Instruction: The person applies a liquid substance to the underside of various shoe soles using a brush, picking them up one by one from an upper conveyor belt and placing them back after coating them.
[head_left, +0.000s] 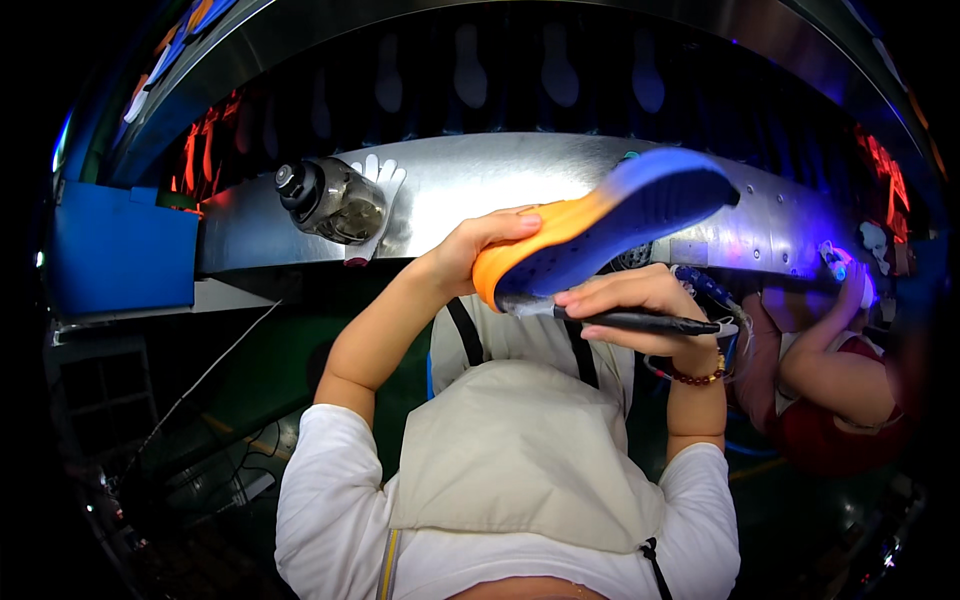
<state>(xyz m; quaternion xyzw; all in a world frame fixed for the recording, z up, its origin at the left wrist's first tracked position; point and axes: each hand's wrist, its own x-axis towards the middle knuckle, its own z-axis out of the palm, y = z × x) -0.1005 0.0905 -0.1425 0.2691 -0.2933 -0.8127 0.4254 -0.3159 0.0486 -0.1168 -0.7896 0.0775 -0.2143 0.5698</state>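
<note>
A shoe sole (pixel 600 215), orange at one end and blue at the other, is tilted above the near edge of a metal bench. My left hand (pixel 490 243) grips its orange end, thumb along the side wall. In my right hand (pixel 645 305) is a black-handled brush (pixel 640 320), held much like a pen. Its pale bristles touch the dark face of the sole at the orange end. A beaded bracelet circles my right wrist.
On the metal bench (pixel 500 180) stand a dark, see-through bottle (pixel 335 200) and a white glove (pixel 383 176). Beyond it, pale soles (pixel 470 65) lie in a row on a dark surface. A blue box (pixel 125 245) is at left. At right, another person's hand (pixel 852 285) works under violet light.
</note>
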